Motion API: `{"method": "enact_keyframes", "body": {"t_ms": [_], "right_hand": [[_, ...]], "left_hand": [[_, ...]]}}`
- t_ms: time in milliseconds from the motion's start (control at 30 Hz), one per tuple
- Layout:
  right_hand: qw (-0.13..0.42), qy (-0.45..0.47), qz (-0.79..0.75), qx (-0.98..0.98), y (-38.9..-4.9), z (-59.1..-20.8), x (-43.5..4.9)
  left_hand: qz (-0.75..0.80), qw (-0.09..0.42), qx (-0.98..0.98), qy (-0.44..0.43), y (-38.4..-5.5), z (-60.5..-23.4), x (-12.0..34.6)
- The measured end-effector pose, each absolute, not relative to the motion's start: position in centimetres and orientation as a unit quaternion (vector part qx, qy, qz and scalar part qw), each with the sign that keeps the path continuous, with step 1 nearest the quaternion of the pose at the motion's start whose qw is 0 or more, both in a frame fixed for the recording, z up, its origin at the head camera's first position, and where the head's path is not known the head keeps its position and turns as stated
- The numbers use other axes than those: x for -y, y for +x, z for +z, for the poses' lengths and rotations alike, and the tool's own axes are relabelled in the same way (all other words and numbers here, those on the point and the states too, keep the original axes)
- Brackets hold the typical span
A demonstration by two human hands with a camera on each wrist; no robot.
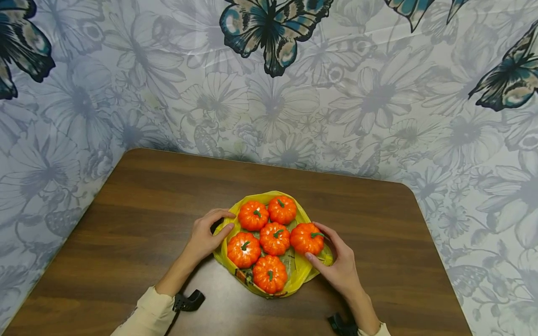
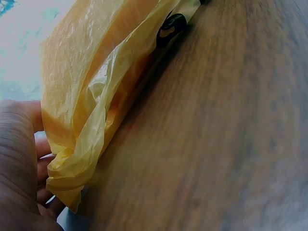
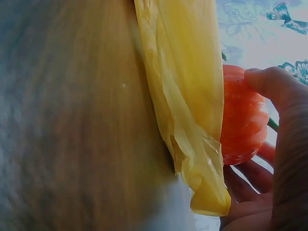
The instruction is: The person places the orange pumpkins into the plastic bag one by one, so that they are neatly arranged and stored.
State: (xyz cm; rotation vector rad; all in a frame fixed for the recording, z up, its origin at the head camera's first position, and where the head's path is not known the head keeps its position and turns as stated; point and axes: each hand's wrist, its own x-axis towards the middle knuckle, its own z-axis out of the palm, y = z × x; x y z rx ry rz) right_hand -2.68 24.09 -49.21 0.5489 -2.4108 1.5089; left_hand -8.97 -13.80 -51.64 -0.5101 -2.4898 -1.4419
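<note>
A yellow plastic bag (image 1: 303, 275) lies spread wide on the table, its rim standing up around several small orange pumpkins (image 1: 275, 238) with green stems. My left hand (image 1: 207, 233) holds the bag's left edge between thumb and fingers. From the left wrist view, the crumpled yellow plastic (image 2: 79, 159) meets those fingers, partly hiding them. At the bag's right side, my right hand (image 1: 338, 259) grips one pumpkin (image 1: 307, 238) with the thumb in front and fingers behind. The right wrist view has this pumpkin (image 3: 243, 120) beside the bag's raised yellow wall (image 3: 192, 96), which covers part of it.
The brown wooden table (image 1: 168, 186) has rounded far corners. Behind it hangs a pale cloth (image 1: 273, 116) printed with flowers and butterflies. Black wrist straps (image 1: 189, 301) sit on both wrists, near the table surface.
</note>
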Motion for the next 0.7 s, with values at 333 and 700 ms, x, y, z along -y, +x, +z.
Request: {"method": "enact_keyframes", "body": {"t_ms": [333,700], "right_hand": [[0.105,0.177,0.504,0.839,-2.64,-49.32,-24.27],[0.115,0.177,0.476,0.854,-2.71,-49.47,-24.27]], "left_hand": [[-0.482,0.099,0.854,-0.167,-8.96,-51.48,13.78],[-0.489,0.119,0.846,-0.175,-9.05,-51.78,13.72]]}}
